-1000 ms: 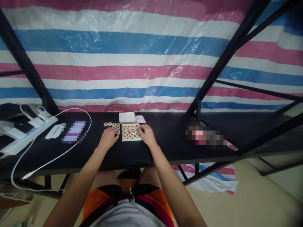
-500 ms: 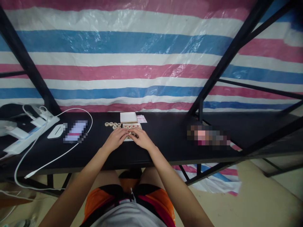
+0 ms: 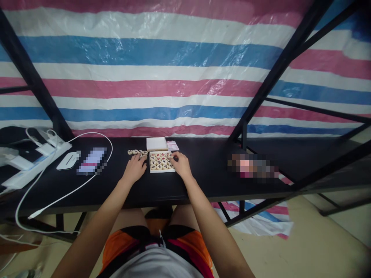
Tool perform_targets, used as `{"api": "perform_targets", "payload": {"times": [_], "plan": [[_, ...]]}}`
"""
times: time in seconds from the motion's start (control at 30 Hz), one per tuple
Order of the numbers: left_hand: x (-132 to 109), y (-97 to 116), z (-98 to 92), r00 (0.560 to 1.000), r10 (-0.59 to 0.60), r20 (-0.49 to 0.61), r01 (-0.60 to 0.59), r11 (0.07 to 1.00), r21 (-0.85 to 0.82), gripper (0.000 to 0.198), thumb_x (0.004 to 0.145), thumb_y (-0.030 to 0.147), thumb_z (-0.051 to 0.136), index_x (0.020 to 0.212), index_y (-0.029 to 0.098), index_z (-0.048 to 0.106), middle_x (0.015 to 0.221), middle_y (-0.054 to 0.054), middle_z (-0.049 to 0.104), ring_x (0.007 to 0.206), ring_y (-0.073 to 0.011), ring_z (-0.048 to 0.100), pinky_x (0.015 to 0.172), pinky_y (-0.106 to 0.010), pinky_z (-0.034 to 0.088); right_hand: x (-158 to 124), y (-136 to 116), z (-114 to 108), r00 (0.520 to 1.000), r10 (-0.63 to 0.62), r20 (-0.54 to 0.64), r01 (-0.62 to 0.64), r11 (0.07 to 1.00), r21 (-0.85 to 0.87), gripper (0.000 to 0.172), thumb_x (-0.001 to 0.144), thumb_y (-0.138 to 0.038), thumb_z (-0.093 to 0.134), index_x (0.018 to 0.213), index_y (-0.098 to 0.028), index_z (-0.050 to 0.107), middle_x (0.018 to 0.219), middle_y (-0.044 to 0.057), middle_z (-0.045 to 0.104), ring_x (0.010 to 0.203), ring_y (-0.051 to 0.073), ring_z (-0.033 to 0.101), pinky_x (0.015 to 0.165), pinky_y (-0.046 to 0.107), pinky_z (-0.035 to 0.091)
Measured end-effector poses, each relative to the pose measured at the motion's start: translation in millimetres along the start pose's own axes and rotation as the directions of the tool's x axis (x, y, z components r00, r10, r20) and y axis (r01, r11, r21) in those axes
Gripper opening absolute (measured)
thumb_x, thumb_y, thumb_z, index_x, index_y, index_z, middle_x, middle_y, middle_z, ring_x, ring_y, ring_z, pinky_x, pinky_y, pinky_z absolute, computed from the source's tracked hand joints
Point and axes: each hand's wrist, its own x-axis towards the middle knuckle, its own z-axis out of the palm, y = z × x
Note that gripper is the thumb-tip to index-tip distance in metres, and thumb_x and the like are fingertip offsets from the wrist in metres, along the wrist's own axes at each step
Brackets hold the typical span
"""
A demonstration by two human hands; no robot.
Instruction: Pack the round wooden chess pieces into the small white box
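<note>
Head camera looked down on a small white box that sat on a black table, straight ahead of the person. The box was a shallow, roughly square open tray, packed edge to edge with round, pale wooden chess pieces lying flat in rows, their tops marked with red or dark characters too small to read.

The left hand lay palm down just left of the box, its fingers close together and reaching onto the nearest of the loose pieces, a short row of the same pale discs left of the box's far corner. Whether the fingers pinched a disc could not be told. The right hand rested against the right side of the box, fingertips bent in towards its far right corner; whether they were clamped on anything could not be told either.

Directly behind the box lay a plain white lid, and beside that, behind the box's right corner, a small printed paper slip. Well to the left of the box were a white mouse, a white cable and a white power strip. Beyond the box hung a striped pink, blue and white tarpaulin.
</note>
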Motion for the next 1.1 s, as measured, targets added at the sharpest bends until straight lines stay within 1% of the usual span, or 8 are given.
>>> {"api": "perform_targets", "payload": {"times": [0.1,0.23,0.37,0.53,0.67,0.83,0.93,1.1], "plan": [[-1,2,-0.4,0.999,0.017,0.027,-0.017,1.000,0.000,0.037,0.089,0.027,0.045,0.124,0.021,0.055,0.132,-0.014,0.050,0.119,-0.0315,0.046,0.089,-0.046,0.045,-1,0,1,1.000,-0.005,0.024,0.005,1.000,-0.001,0.014,0.079,-0.024,0.051,0.084,-0.021,0.064,0.086,0.004,0.064,0.082,0.020,0.056,0.080,0.032,0.042],[1,2,-0.5,1.000,0.027,0.011,-0.026,1.000,-0.009,0.036,0.090,0.029,0.044,0.122,0.021,0.057,0.126,-0.013,0.056,0.115,-0.0306,0.048,0.088,-0.044,0.044,-1,-1,1,0.999,-0.023,0.038,0.024,1.000,-0.010,0.018,0.081,-0.021,0.049,0.086,-0.020,0.066,0.090,0.005,0.065,0.084,0.019,0.056,0.083,0.032,0.042],[2,4,-3.8,0.998,0.064,0.007,-0.064,0.997,0.034,0.033,0.091,0.027,0.041,0.117,0.019,0.059,0.118,-0.012,0.060,0.108,-0.0283,0.051,0.087,-0.041,0.044,-2,-2,1,0.997,-0.051,0.065,0.053,0.998,-0.033,0.020,0.083,-0.021,0.049,0.087,-0.020,0.068,0.096,0.006,0.067,0.090,0.020,0.055,0.086,0.032,0.041],[3,11,-12.5,0.995,0.071,0.066,-0.078,0.992,0.099,0.027,0.091,0.026,0.042,0.107,0.017,0.061,0.108,-0.011,0.062,0.101,-0.0252,0.052,0.086,-0.037,0.043,-3,-3,1,0.998,-0.042,0.055,0.048,0.993,-0.109,0.021,0.084,-0.020,0.049,0.090,-0.018,0.069,0.098,0.007,0.066,0.089,0.020,0.055,0.085,0.031,0.041],[3,13,-15.7,0.995,0.060,0.076,-0.069,0.990,0.124,0.022,0.090,0.026,0.043,0.096,0.016,0.061,0.100,-0.010,0.060,0.096,-0.0239,0.053,0.083,-0.035,0.043,-4,-5,0,0.999,-0.026,0.034,0.031,0.988,-0.154,0.020,0.085,-0.021,0.048,0.087,-0.018,0.068,0.097,0.007,0.066,0.089,0.021,0.054,0.084,0.030,0.041],[2,13,-14.9,0.997,0.027,0.078,-0.034,0.995,0.096,0.013,0.088,0.025,0.046,0.090,0.018,0.058,0.097,-0.008,0.059,0.091,-0.0222,0.054,0.075,-0.032,0.045,-4,-7,-2,0.999,-0.019,0.026,0.023,0.986,-0.167,0.020,0.086,-0.021,0.047,0.085,-0.019,0.067,0.092,0.007,0.064,0.088,0.020,0.054,0.082,0.029,0.041],[2,12,-13.2,0.997,0.016,0.082,-0.021,0.998,0.057,0.011,0.088,0.022,0.046,0.089,0.018,0.056,0.097,-0.008,0.058,0.092,-0.0213,0.055,0.074,-0.030,0.045,-4,-7,-2,0.999,-0.032,0.032,0.036,0.987,-0.157,0.021,0.086,-0.021,0.047,0.084,-0.019,0.067,0.091,0.007,0.064,0.087,0.020,0.054,0.081,0.029,0.040],[3,10,-11.7,0.995,0.036,0.088,-0.034,0.999,-0.015,0.013,0.088,0.017,0.043,0.086,0.018,0.055,0.093,-0.007,0.059,0.089,-0.0208,0.056,0.076,-0.031,0.045,-4,-5,-1,0.998,-0.044,0.034,0.048,0.989,-0.139,0.020,0.086,-0.020,0.047,0.084,-0.019,0.067,0.090,0.006,0.063,0.086,0.019,0.055,0.080,0.028,0.041]]}}
